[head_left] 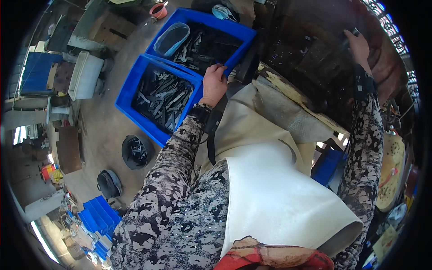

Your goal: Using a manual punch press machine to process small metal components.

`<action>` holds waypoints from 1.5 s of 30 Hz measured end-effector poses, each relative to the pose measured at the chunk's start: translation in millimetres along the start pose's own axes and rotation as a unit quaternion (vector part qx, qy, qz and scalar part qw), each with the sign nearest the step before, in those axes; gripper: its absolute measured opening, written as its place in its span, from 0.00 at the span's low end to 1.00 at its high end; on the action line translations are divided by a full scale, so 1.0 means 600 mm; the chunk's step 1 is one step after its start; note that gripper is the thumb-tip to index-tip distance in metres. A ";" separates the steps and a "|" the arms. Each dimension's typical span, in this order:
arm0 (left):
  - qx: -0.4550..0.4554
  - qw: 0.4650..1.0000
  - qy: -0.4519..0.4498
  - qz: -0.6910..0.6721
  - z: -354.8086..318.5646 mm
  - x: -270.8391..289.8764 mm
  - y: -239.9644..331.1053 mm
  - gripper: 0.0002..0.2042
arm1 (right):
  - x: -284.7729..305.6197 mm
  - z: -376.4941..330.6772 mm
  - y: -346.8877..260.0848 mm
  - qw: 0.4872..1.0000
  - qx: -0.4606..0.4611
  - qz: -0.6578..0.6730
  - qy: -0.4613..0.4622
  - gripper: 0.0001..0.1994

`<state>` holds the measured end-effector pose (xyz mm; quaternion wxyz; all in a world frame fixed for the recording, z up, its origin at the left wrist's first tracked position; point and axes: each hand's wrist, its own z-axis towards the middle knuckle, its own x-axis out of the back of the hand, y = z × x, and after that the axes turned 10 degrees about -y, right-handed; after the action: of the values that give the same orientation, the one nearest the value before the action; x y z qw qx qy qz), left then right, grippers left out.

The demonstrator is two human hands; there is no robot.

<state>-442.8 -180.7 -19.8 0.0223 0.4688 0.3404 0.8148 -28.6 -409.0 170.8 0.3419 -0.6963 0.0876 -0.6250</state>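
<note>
My left hand [215, 84] is at the right side of two blue plastic bins, with its fingers curled by the rim where they meet. Whatever those fingers hold, if anything, is hidden. Flat, narrow metal pieces [166, 100] fill the near blue bin [135, 118]. Similar pieces, plus a clear oval plastic container [172, 39], lie in the far blue bin [198, 17]. Out to the far right, my right hand [358, 48] is closed around a small dark object with a shiny end [356, 32], above a dark, wet-looking work surface [306, 54].
A worn board edge [292, 92] borders the work surface by my pale apron [270, 180]. On the floor at left stand a black bucket [137, 152] with dark pieces and another dark bucket [109, 184]. An orange pot [158, 11] is behind the bins; blue trays [100, 216] lie lower left.
</note>
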 end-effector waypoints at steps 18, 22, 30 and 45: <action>-0.012 0.999 -0.008 -0.040 0.002 -0.003 0.002 0.14 | -0.068 -0.286 0.255 0.975 0.033 -0.197 -0.098 0.20; -0.012 0.997 -0.006 -0.070 -0.001 -0.002 -0.009 0.14 | -0.091 -0.295 0.240 0.969 0.027 -0.222 -0.110 0.18; 0.165 0.968 0.145 -0.123 -0.087 0.073 -0.191 0.09 | -0.137 -0.279 0.271 0.969 0.045 -0.230 -0.082 0.17; 0.275 0.909 -0.212 0.230 -0.165 0.031 -0.252 0.09 | -0.128 -0.288 0.288 0.971 0.053 -0.225 -0.068 0.18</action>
<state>-572.9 -111.0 -125.3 -0.2243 0.6837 0.4208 0.5524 -152.1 -559.9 4.5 0.2346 -0.7199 -0.1282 -0.6405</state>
